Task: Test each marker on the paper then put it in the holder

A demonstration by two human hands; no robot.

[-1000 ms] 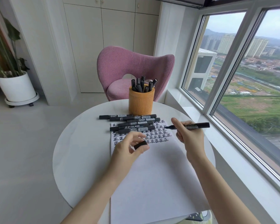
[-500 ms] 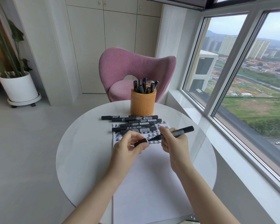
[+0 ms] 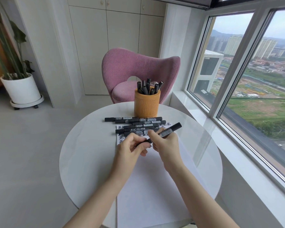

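Head view: a black marker (image 3: 174, 127) with a white barcode label slants above the paper (image 3: 152, 191); right hand (image 3: 167, 148) grips its barrel, left hand (image 3: 130, 150) pinches its lower end.

this looks like a corner of a high-rise flat: a soft pink armchair (image 3: 138, 66) behind a round white table (image 3: 89, 145), cream built-in cupboards (image 3: 122, 38) along the back wall, a potted plant (image 3: 21, 89) on a wheeled stand, and tall windows (image 3: 262, 79) overlooking towers and fields far below.
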